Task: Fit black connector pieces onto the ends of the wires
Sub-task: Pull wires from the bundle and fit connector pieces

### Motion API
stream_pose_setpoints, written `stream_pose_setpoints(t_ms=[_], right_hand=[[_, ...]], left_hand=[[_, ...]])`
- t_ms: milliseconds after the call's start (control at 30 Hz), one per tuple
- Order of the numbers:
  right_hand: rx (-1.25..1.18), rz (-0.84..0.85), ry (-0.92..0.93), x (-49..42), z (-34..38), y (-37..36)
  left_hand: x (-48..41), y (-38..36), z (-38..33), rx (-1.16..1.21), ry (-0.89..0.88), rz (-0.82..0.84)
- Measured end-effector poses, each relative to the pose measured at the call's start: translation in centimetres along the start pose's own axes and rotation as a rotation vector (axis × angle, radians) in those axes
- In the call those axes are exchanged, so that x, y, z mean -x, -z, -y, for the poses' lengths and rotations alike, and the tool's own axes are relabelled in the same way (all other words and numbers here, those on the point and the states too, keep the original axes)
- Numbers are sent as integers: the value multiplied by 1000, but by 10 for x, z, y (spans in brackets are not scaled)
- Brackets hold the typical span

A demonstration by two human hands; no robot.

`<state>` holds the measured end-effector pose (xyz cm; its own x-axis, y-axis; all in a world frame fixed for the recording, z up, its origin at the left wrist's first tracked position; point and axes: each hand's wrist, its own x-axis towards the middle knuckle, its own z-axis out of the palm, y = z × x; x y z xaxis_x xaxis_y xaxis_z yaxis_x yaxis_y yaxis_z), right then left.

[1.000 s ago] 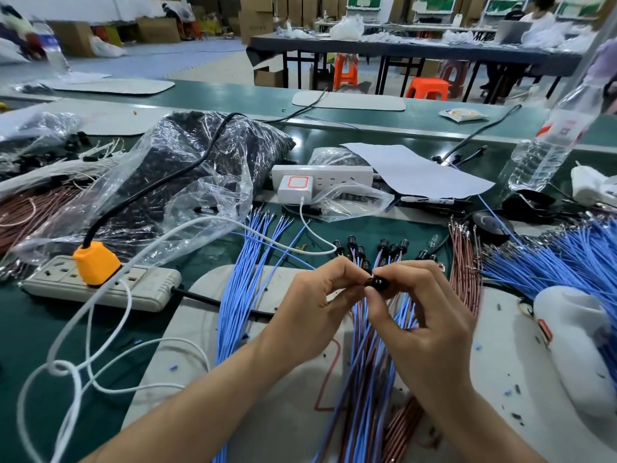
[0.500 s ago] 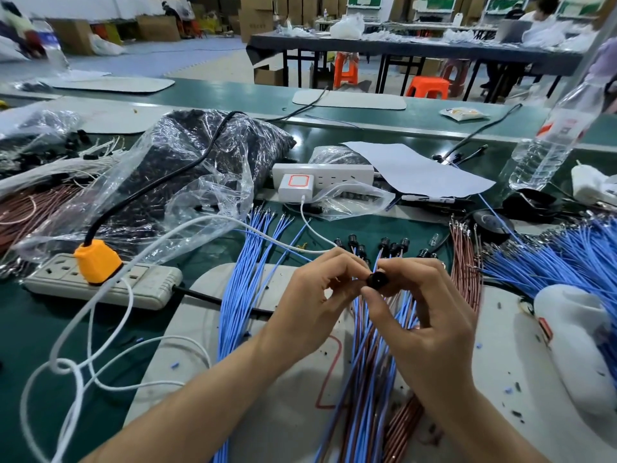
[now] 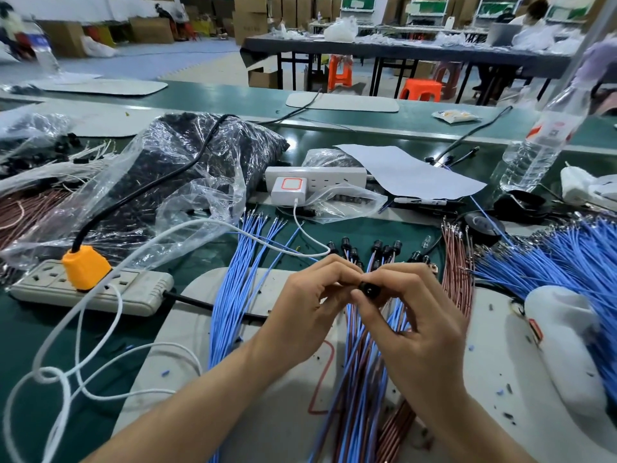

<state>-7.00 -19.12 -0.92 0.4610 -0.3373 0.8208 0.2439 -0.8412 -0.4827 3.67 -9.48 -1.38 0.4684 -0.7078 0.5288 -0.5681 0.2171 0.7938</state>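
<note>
As the right hand (image 3: pixel 417 329) pinches a connector (image 3: pixel 369 289), bags (image 3: pixel 187 168) hold more.

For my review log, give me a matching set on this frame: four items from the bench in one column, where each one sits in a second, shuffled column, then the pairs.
Items
1. orange plug
2. water bottle
3. paper sheet
4. black connector piece

Places
A. standing at the far right of the bench
B. pinched where the fingertips of the left hand and right hand meet
C. plugged into the grey power strip on the left
D. lying just right of the white power strip

Pairs: 1-C, 2-A, 3-D, 4-B
</note>
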Motion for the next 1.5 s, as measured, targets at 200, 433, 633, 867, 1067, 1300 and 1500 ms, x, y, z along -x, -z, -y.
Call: stream_pose_setpoints(t_ms=[200, 433, 633, 867, 1067, 1300, 1500], right_hand=[[7, -36, 44, 1, 2, 3], [44, 12, 23, -4, -4, 3], [252, -59, -153, -24, -24, 27], [658, 422, -835, -27, -56, 47], [721, 478, -861, -29, -54, 52], [641, 454, -981, -32, -60, 62], [596, 339, -984, -31, -65, 62]], left_hand=[[-2, -1, 2, 17, 13, 29], [2, 0, 3, 51, 42, 89], [4, -1, 2, 84, 86, -17], [4, 2, -4, 74, 14, 36], [4, 1, 0, 59, 27, 51], [6, 2, -2, 50, 72, 63], [6, 3, 0, 4, 88, 67]])
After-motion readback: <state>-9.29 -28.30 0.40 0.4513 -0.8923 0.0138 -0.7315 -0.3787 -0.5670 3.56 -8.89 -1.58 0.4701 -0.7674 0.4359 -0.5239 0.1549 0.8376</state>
